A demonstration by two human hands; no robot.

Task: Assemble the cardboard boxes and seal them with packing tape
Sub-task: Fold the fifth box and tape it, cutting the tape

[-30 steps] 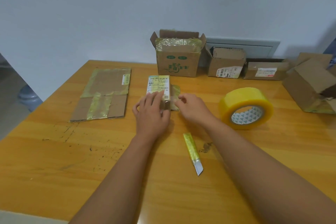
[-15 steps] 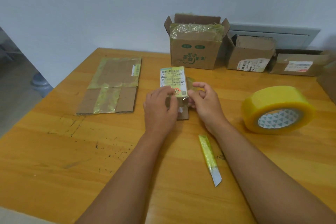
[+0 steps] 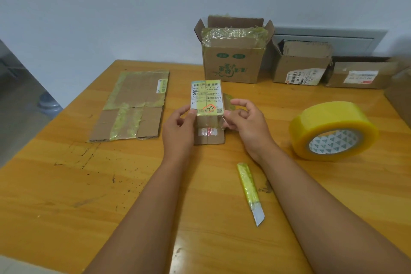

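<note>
A small cardboard box [image 3: 206, 100] with a white shipping label and yellowish tape stands at the table's middle, its near flap hanging down to the tabletop. My left hand [image 3: 178, 129] grips its left side, thumb at the label's lower corner. My right hand [image 3: 246, 122] holds the right side with curled fingers. A big yellow roll of packing tape [image 3: 333, 131] lies to the right. A utility knife [image 3: 250, 191] with a yellow-wrapped handle lies on the table between my forearms.
A flattened taped cardboard box [image 3: 133, 104] lies to the left. Along the wall stand an open box with green print [image 3: 233, 60] and two smaller labelled boxes [image 3: 300, 64] [image 3: 360, 73]. The wooden table [image 3: 66, 196] ends at the left and near edges.
The small box has been raised from lying flat under my palms to standing between both hands. The camera has also moved closer.
</note>
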